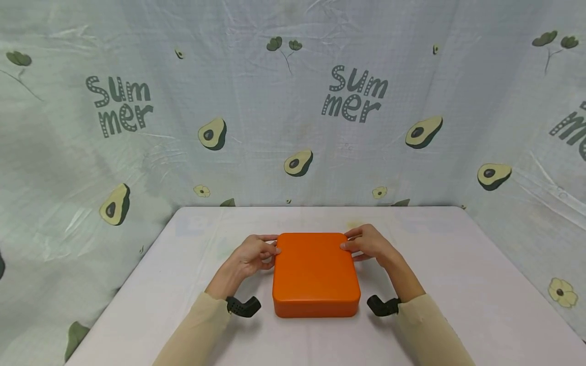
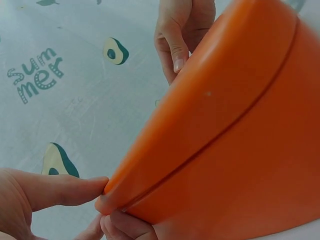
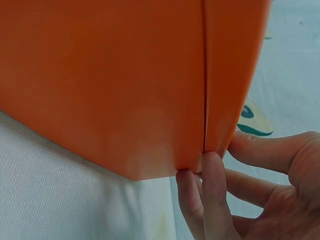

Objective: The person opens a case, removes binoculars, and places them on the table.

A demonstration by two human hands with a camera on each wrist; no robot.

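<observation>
Box [image 1: 317, 279] sits lidded on the counter [image 1: 439, 254] — I can't see what's inside — my left hand [image 1: 255, 254] and right hand [image 1: 370, 243] pinching its orange lid's [image 2: 215, 95] far corners.

Left hand [image 1: 254, 253] and right hand [image 1: 369, 242] pinch, facing each other.

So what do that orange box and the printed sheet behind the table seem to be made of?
The orange box looks like hard moulded plastic with a smooth, satin finish: rounded corners, even colour and soft highlights along its edges. The printed sheet is probably thin plastic or coated fabric, slightly shiny: it shows creases and bright glints, but the pictures don't settle which.
</observation>
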